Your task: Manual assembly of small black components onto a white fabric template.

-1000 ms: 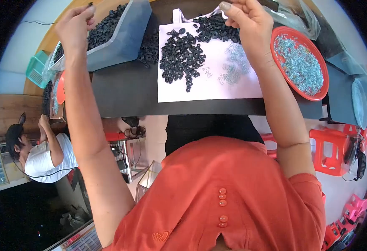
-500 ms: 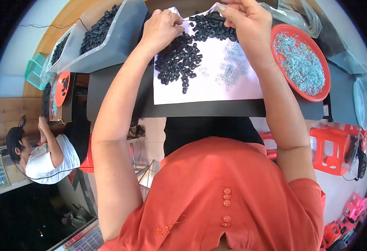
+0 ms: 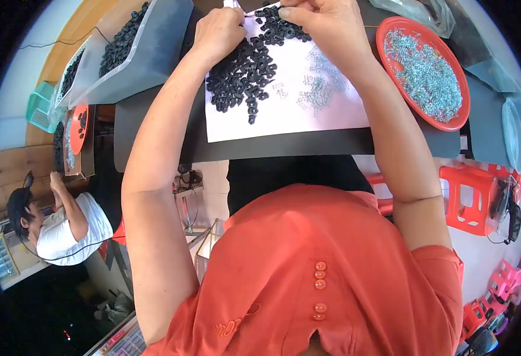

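A white sheet (image 3: pixel 260 126) lies on the dark table, with small black plastic parts (image 3: pixel 242 74) heaped on its left and far side. Small shiny metal pieces (image 3: pixel 320 86), apparently screws or pins, are scattered on its right half. My left hand (image 3: pixel 220 34) is at the sheet's far left, its fingers curled together beside a raised white edge; what they grip is hidden. Over the far black parts, my right hand (image 3: pixel 331 24) has thumb and fingers closed in a pinch. Its fingertips are partly cut off by the frame, so anything between them cannot be made out.
A red round tray (image 3: pixel 463 110) full of shiny metal pieces stands to the right. At left is a translucent bin (image 3: pixel 147 68) of black parts and a green basket (image 3: pixel 42 110). Another person (image 3: pixel 73 228) works at the left. Red stools (image 3: pixel 471 199) stand beyond the table's right.
The view has shifted slightly, so the table sits higher and further left. My right thumb has moved down-left over the black parts; my left hand's fingers have drawn closer together.
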{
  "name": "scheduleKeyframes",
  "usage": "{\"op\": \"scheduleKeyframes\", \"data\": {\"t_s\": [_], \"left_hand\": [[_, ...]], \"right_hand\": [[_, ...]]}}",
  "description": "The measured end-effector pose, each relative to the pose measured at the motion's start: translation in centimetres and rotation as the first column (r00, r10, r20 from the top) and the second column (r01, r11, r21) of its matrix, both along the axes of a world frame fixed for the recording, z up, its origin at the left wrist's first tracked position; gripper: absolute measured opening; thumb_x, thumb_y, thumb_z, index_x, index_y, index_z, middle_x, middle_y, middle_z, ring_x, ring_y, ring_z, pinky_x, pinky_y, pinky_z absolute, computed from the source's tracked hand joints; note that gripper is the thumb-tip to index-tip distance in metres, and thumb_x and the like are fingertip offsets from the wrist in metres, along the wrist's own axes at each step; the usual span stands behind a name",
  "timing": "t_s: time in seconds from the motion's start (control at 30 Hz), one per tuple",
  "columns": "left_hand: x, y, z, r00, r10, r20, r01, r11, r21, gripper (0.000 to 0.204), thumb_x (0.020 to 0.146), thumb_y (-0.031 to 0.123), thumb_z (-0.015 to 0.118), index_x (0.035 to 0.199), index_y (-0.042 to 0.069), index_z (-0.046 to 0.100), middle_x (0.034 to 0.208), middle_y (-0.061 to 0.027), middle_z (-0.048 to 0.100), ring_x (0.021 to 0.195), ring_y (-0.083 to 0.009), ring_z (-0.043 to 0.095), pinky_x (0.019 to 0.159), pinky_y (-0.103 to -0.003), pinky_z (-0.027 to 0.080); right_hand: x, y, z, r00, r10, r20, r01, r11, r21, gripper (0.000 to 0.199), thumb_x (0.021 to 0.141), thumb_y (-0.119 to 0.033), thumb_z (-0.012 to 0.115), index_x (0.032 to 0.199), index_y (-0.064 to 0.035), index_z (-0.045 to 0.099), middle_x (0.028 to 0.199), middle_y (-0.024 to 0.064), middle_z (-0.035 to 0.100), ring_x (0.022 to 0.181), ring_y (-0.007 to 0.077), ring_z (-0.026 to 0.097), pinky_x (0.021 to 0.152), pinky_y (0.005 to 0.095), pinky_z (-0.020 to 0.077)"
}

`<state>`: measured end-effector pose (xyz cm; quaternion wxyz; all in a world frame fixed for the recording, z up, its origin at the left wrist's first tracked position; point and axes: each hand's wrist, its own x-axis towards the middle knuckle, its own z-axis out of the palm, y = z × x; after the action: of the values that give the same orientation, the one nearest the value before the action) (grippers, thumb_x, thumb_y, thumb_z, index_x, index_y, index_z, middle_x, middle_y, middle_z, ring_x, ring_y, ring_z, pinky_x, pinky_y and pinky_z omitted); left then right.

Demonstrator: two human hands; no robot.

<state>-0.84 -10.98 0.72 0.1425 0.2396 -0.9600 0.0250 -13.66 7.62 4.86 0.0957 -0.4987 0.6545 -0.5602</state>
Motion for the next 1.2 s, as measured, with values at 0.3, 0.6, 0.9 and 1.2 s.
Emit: {"op": "scheduleKeyframes", "data": {"t_s": [0.3,0.6,0.9,1.2], "left_hand": [[2.0,5.4,2.8,0.957,-0.137,-0.256,0.163,0.983,0.083,0.024,0.073,0.016,0.074,0.092,0.004,0.068,0.083,-0.0118,0.066,0.076,-0.0236,0.066,0.071,-0.035,0.052],[4.8,10.6,2.2,0.917,-0.339,-0.21,0.355,0.934,0.041,0.015,0.073,0.016,0.073,0.087,0.01,0.072,0.092,-0.0058,0.059,0.092,-0.0262,0.054,0.076,-0.039,0.049],[5.1,11.9,-0.4,0.892,-0.384,-0.239,0.396,0.918,0.006,0.015,0.069,0.005,0.074,0.083,0.004,0.067,0.097,-0.0081,0.058,0.096,-0.0299,0.051,0.082,-0.039,0.046],[4.9,12.3,-0.7,0.882,-0.362,-0.301,0.36,0.931,-0.063,0.02,0.067,0.004,0.073,0.085,0.004,0.065,0.099,-0.0071,0.058,0.099,-0.0311,0.05,0.085,-0.042,0.044]], "right_hand": [[0.4,0.9,1.1,1.0,-0.021,0.021,0.024,0.982,-0.187,0.015,0.076,-0.005,0.07,0.087,0.0044,0.066,0.068,0.0122,0.066,0.062,0.0155,0.062,0.058,0.0288,0.0486],[0.8,1.6,1.8,0.996,-0.054,-0.072,0.031,0.957,-0.288,0.015,0.075,-0.002,0.07,0.088,0.0046,0.066,0.07,0.0124,0.067,0.061,0.0142,0.062,0.056,0.027,0.0486],[1.8,1.6,1.7,1.0,-0.02,-0.009,0.018,0.969,-0.246,0.014,0.076,-0.004,0.07,0.087,0.0046,0.066,0.069,0.0128,0.066,0.06,0.0145,0.062,0.056,0.0276,0.0486],[1.5,2.7,3.2,0.989,0.13,-0.077,-0.141,0.977,-0.162,0.014,0.075,-0.005,0.069,0.085,0.0042,0.066,0.067,0.0129,0.066,0.061,0.0153,0.064,0.057,0.0288,0.0491]]}}
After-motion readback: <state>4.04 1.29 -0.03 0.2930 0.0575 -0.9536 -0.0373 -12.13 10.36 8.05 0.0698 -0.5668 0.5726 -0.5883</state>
